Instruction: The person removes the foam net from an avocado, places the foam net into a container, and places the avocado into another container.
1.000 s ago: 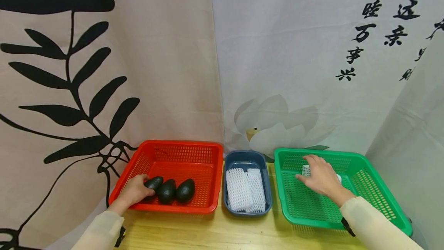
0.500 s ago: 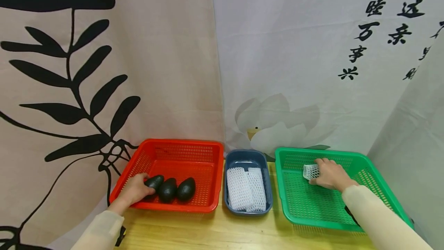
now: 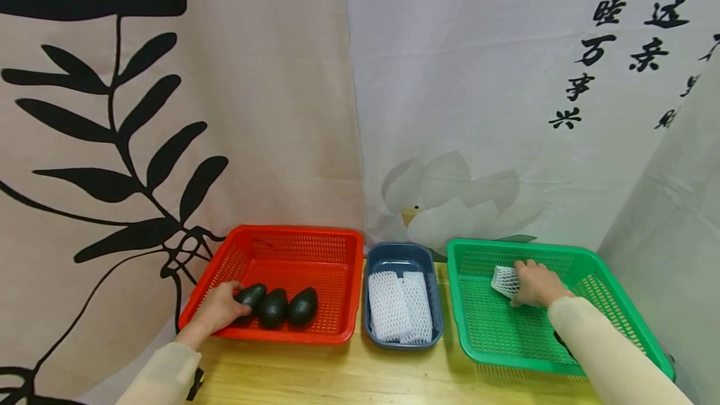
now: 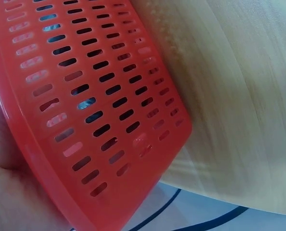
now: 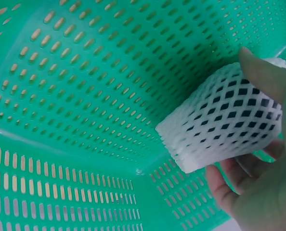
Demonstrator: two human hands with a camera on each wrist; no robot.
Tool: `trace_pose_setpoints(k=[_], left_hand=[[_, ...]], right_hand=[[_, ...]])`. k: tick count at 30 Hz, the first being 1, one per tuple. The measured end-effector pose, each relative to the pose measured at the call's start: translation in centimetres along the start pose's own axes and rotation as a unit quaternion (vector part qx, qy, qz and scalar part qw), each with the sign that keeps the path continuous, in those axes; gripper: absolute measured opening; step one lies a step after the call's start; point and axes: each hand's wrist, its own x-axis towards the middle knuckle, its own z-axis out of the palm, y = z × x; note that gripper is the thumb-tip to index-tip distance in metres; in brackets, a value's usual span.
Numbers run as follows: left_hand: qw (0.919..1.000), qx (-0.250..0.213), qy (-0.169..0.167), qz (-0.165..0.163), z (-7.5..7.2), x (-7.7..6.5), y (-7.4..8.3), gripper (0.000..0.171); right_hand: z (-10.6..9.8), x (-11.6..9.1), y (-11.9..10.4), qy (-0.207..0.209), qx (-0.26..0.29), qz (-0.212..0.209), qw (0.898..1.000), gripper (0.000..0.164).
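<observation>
My left hand point(image 3: 215, 309) reaches over the near left edge of the red basket point(image 3: 298, 236), thumb and fingers round the leftmost avocado point(image 3: 250, 295). Right of it lie two more dark avocados point(image 3: 272, 309). In the left wrist view, the basket wall point(image 4: 85, 96) hides most of the hand. Inside the green basket point(image 3: 478, 349), my right hand point(image 3: 539, 284) grips a white foam net sleeve point(image 5: 225, 118). Something dark shows through its mesh, most likely an avocado. In the right wrist view, the thumb lies on one side of the sleeve and the fingers on the other.
A blue tray point(image 3: 400, 251) stands between the baskets, with white foam net sleeves point(image 3: 388, 305) lying in it. All three containers stand on a wooden table point(image 3: 315, 374). A printed curtain point(image 3: 281, 111) hangs close behind them.
My right hand has come down from above the netted thing in the green basket and closed round it. The sleeve has turned slightly. The left hand has barely moved.
</observation>
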Motion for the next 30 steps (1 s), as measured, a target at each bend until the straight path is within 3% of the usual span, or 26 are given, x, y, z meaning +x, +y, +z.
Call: trace_pose_setpoints(k=[8,15,21,30], left_hand=[[1.0000,-0.001,0.001,-0.001,0.1,-0.1,-0.1,0.055],[0.9999,-0.006,0.005,0.011,0.2,0.2,-0.2,0.056],[0.9999,-0.005,0.009,0.011,-0.1,-0.1,0.0,0.059],[0.9973,-0.014,0.061,0.038,-0.9,-1.0,1.4,0.060]], right_hand=[[-0.4,-0.1,-0.3,-0.012,-0.022,0.004,1.000,0.089],[-0.7,0.2,-0.4,-0.022,0.025,0.021,0.999,0.080],[-1.0,0.3,-0.4,-0.019,0.042,0.037,0.998,0.086],[-3.7,-1.1,-1.4,0.040,0.060,0.027,0.997,0.085]])
